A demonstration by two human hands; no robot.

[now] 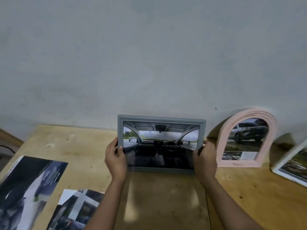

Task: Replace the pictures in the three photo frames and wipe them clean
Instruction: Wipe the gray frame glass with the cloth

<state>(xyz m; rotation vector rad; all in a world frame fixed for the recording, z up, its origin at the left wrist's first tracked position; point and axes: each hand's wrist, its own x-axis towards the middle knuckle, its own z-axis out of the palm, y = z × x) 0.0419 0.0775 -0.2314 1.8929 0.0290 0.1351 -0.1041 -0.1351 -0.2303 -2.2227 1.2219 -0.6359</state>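
Wooden table (79, 143); L hand (115, 157) + R hand (205, 157) grip grey frame (161, 118) by side edges, car-interior pic (159, 146) inside

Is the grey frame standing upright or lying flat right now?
Upright: the grey frame faces the camera, picture showing, with left hand and right hand gripping its side edges.

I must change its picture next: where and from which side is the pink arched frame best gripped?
Probably its straight side edges below the arch, one hand from each side. The pink arched frame stands upright by the wall, so its back is hard to reach, and its curved top offers little hold.
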